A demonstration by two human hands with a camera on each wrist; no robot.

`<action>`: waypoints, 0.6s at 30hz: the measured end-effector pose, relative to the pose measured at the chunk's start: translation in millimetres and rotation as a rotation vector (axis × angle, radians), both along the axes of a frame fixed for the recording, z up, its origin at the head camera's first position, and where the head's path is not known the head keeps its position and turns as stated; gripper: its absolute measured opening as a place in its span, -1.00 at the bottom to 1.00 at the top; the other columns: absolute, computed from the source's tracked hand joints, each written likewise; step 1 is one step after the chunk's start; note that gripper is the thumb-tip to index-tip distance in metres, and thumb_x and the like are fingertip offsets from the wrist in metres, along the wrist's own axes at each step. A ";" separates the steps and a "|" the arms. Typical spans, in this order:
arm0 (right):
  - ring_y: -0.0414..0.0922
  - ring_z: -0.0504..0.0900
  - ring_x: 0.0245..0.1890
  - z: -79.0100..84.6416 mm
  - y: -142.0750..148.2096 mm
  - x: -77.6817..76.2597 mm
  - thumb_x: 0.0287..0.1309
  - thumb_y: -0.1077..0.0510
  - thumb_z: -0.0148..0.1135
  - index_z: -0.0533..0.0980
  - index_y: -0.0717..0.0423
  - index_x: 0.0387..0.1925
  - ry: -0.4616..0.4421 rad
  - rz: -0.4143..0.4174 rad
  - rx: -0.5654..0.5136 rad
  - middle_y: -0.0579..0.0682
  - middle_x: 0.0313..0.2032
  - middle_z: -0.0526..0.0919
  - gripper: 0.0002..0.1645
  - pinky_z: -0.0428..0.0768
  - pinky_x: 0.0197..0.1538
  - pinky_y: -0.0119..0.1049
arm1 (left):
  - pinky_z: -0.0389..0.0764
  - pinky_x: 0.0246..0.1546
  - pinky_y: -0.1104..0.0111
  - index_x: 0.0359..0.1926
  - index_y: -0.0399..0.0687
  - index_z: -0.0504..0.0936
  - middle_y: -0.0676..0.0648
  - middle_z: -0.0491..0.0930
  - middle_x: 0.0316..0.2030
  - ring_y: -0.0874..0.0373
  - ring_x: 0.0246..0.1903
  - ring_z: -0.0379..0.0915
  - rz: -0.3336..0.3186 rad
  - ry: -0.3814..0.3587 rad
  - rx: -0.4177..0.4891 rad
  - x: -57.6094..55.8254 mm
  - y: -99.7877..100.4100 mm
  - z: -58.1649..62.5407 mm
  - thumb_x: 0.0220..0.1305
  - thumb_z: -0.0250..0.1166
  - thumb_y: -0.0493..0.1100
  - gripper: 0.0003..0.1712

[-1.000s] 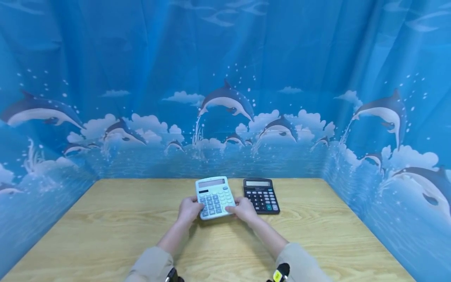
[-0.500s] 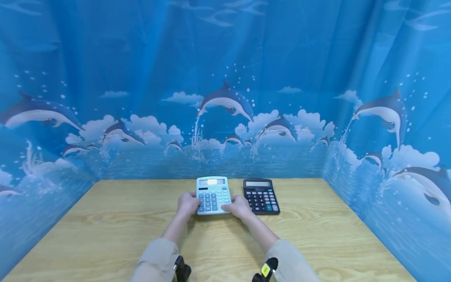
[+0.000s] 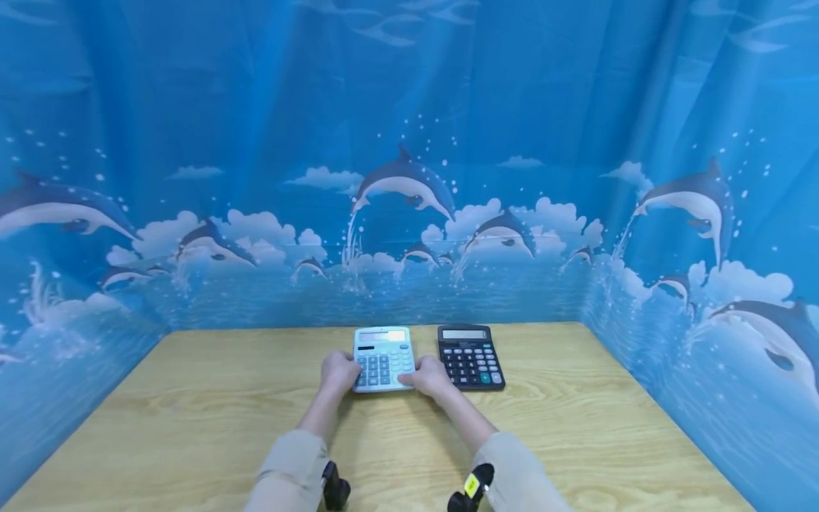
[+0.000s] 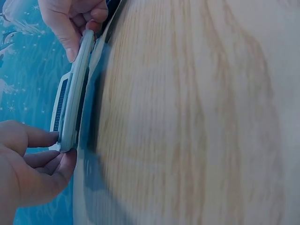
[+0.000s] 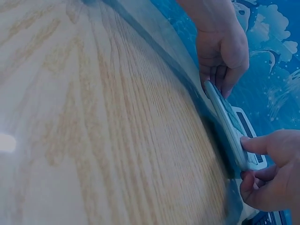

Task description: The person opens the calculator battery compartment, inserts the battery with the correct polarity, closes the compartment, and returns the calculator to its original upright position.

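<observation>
A pale blue calculator (image 3: 384, 359), its keys and display facing up, is held between both hands near the back of the table. My left hand (image 3: 339, 370) pinches its left edge, thumb on top and fingers underneath, as the left wrist view shows with the left hand (image 4: 33, 164). At the lower right corner my right hand (image 3: 430, 377) pinches it the same way; the right wrist view has this right hand (image 5: 272, 168) with its thumb on the face. A dark shadow gap shows under the calculator's edge (image 5: 227, 126) there.
A black calculator (image 3: 472, 357) lies on the wooden table (image 3: 211, 419) just right of the right hand. Behind and at both sides hangs a blue dolphin-print curtain (image 3: 269, 142), meeting the table's edges.
The pale blue calculator has straightened from a tilted angle and come lower toward the table, both hands moving with it. The black calculator stays in its place.
</observation>
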State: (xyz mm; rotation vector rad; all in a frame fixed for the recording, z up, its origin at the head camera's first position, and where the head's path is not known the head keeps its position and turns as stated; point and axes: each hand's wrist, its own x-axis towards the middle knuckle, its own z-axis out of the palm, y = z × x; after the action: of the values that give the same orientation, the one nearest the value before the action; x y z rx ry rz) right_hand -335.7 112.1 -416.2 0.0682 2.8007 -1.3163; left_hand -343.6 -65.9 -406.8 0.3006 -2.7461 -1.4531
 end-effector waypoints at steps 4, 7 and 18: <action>-0.04 0.48 -0.37 1.0 -0.4 -0.4 -0.13 0.14 0.41 0.51 0.41 -0.21 -0.016 0.012 -0.020 0.12 -0.35 0.55 -0.52 0.55 -0.22 -0.17 | 0.45 0.04 0.08 -0.01 -0.54 0.48 -0.42 0.48 -0.02 -0.22 0.03 0.38 -0.008 0.004 -0.011 -0.7 -1.1 0.8 -0.03 0.10 -0.43 -0.53; -0.03 0.49 -0.35 0.2 -0.3 -1.1 -0.11 0.18 0.38 0.51 0.42 -0.23 -0.016 0.026 -0.031 0.13 -0.34 0.55 -0.56 0.55 -0.21 -0.15 | 0.46 0.04 0.08 -0.02 -0.54 0.48 -0.42 0.48 -0.02 -0.22 0.03 0.38 -0.012 0.010 -0.024 -0.9 -0.9 1.4 -0.01 0.08 -0.43 -0.54; -0.01 0.49 -0.30 -6.3 0.2 -1.2 -0.08 0.36 0.26 0.52 0.45 -0.23 -0.009 0.054 -0.045 0.15 -0.33 0.55 -0.70 0.56 -0.17 -0.15 | 0.45 0.04 0.08 0.02 -0.54 0.46 -0.42 0.45 0.03 -0.21 0.06 0.36 -0.017 -0.028 -0.040 -0.4 -1.8 -1.2 0.01 0.08 -0.43 -0.52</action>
State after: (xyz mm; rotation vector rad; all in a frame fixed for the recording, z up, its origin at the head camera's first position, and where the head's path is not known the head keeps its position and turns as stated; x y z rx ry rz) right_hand -337.0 112.4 -422.5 -0.0035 2.7430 -1.3629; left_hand -344.0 -67.7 -408.0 0.3002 -2.8029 -1.4059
